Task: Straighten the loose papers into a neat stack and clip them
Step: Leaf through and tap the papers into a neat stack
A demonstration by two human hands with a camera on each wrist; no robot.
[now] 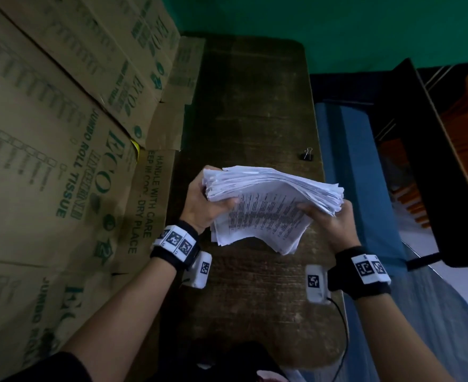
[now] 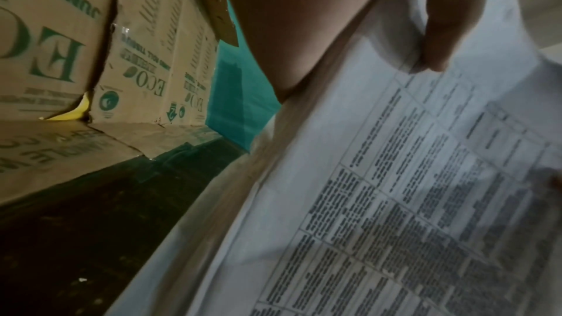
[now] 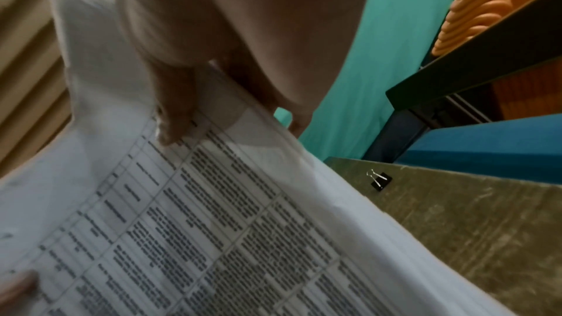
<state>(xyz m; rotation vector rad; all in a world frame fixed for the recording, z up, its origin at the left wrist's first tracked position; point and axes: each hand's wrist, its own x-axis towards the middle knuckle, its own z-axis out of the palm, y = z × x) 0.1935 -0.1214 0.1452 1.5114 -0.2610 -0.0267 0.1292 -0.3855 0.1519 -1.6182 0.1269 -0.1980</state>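
A thick, uneven stack of printed papers (image 1: 268, 208) is lifted above the dark wooden table (image 1: 249, 106), its edges fanned and misaligned. My left hand (image 1: 205, 199) grips the stack's left end, thumb on the printed top sheet (image 2: 410, 189). My right hand (image 1: 329, 219) grips the right end, thumb on the papers (image 3: 213, 213). A black binder clip (image 1: 307, 155) lies on the table beyond the stack near the right edge; the right wrist view shows the clip (image 3: 380, 180) lying free.
Stacked cardboard boxes (image 1: 62, 133) line the table's left side. A green wall (image 1: 310, 20) stands behind. To the right are a blue surface (image 1: 365, 175) and a black-framed shelf (image 1: 425, 150) holding orange items. A cable (image 1: 343, 326) trails from the right wrist.
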